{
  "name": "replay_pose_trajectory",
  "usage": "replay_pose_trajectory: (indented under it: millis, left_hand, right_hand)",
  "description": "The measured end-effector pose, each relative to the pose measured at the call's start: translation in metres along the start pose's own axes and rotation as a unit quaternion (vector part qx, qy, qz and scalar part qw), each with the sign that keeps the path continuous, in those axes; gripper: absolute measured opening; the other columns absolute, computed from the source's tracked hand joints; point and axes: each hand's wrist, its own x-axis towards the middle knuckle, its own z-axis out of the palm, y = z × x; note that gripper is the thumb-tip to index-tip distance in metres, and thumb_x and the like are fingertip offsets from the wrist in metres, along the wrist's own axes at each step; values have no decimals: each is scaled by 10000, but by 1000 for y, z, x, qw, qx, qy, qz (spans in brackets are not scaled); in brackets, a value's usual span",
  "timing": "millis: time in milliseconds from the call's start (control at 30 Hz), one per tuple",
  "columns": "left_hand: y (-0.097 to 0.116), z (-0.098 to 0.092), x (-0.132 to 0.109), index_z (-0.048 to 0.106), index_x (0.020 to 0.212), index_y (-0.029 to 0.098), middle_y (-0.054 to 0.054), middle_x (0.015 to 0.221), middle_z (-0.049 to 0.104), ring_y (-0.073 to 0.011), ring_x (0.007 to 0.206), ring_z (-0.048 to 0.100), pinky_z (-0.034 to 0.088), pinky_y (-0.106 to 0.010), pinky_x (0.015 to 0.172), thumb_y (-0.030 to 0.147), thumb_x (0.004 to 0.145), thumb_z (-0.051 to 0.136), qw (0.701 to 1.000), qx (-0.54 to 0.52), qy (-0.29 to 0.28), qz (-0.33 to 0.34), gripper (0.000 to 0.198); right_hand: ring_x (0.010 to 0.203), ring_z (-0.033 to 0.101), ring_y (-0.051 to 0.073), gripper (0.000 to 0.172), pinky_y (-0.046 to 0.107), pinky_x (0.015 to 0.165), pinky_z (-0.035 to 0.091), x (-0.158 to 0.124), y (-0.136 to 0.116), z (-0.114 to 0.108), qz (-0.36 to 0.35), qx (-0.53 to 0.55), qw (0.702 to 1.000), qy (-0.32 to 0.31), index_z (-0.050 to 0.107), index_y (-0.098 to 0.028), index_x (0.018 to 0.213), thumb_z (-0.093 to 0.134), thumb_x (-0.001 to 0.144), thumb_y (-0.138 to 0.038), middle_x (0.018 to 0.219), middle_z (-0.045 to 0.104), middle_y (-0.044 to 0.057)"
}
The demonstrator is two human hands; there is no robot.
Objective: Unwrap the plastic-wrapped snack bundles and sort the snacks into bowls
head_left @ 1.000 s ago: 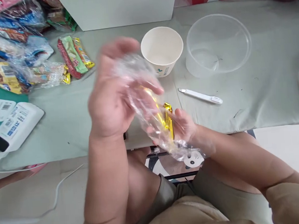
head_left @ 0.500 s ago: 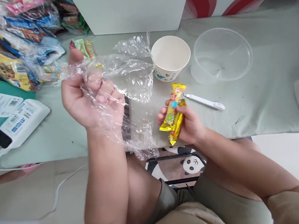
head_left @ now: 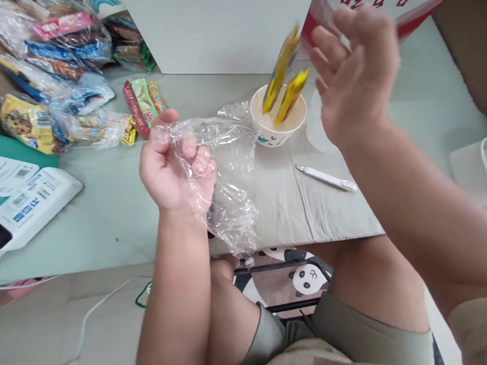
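Note:
My left hand [head_left: 179, 173] is closed around a crumpled clear plastic bag [head_left: 236, 169], which drapes to the right toward the table's front edge. Two yellow snack packets, one taller [head_left: 281, 72] and one shorter [head_left: 292, 97], stand tilted in the white paper cup [head_left: 271, 138], their upper ends above its rim. They look blurred. Up to the right of the cup is my right hand [head_left: 357, 78], fingers apart and holding nothing. A white utility knife [head_left: 326, 178] lies in front of the cup. Part of a translucent tub [head_left: 318, 126] shows beside my right wrist; the rest is hidden.
Bagged snacks [head_left: 65, 61] are piled at the back left, with red and green packets [head_left: 142, 103] nearby. A white device [head_left: 34, 196] with a cable lies at the left. A large white box [head_left: 223, 26] stands behind the cup; a white container [head_left: 478, 169] is at the right edge.
My right hand has let go of the yellow packets, now in the cup, and moved up and right, opening. My left hand keeps the plastic bag and appears farther right.

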Motion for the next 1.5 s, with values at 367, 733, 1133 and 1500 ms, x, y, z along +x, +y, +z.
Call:
replay_pose_trajectory:
  millis: [367,733,1133,1500]
  left_hand:
    - [-23,33,-25,622,1083,266,8,585,576,-132,340,449,338,-264,367,577,806,635,949,162,-181,-201,416]
    - [-45,34,-4,684,974,236,-20,747,718,-168,578,690,518,-264,480,554,738,700,977,97,-50,-186,396]
    - [-57,9,-1,670,1162,254,3,821,806,-177,683,753,580,-305,639,271,719,884,940,317,-59,-109,493]
    - [-51,-4,-17,779,873,273,21,764,792,-112,599,703,606,-236,588,260,760,877,943,306,-122,49,150]
  right_hand:
    - [1511,485,281,811,525,1251,424,-167,58,-7,25,-3,997,-74,435,-388,1444,880,766,-413,1606,494,79]
    - [513,623,122,316,289,573,561,-152,65,-26,171,110,978,-46,535,-244,817,735,889,-478,601,646,-55]
    - [463,539,123,245,283,517,480,-137,76,-64,116,42,989,78,633,-309,1124,603,881,-305,571,592,-82]
    - [646,608,140,144,314,650,514,-146,64,-68,28,50,995,77,729,-299,1016,623,919,-289,722,657,-13]
